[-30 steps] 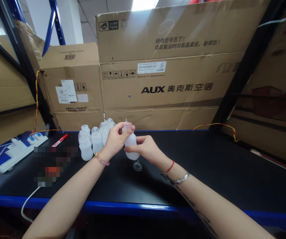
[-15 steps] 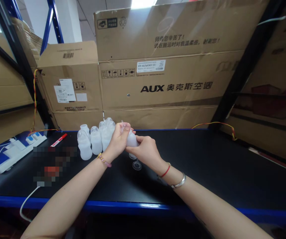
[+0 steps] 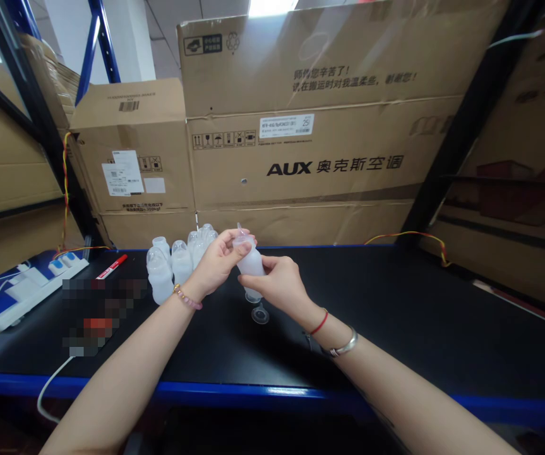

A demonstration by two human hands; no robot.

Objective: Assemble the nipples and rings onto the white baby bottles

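Both of my hands are on a white translucent baby bottle (image 3: pixel 253 260), held slightly tilted above the black tabletop. A clear nipple (image 3: pixel 240 232) points up at its top. My left hand (image 3: pixel 220 256) pinches the collar just under the nipple, thumb in front. Lower down, my right hand (image 3: pixel 279 279) grips the bottle's body from the right. Beneath the bottle on the table lies a small clear ring-shaped piece (image 3: pixel 260 315), with another clear part partly hidden behind the bottle. To the left stand several similar baby bottles (image 3: pixel 160 278), most with clear domed caps.
A red and white marker (image 3: pixel 112 266) and a white power strip (image 3: pixel 40 291) with plugs and cables lie on the left. Large cardboard sheets (image 3: pixel 338 189) stand along the back. A blue edge (image 3: pixel 253 392) runs along the table's front.
My left hand has loosened around the top and shifted slightly left and down, so more of the collar and nipple shows. The bottle stands more upright; my right hand keeps its grip.
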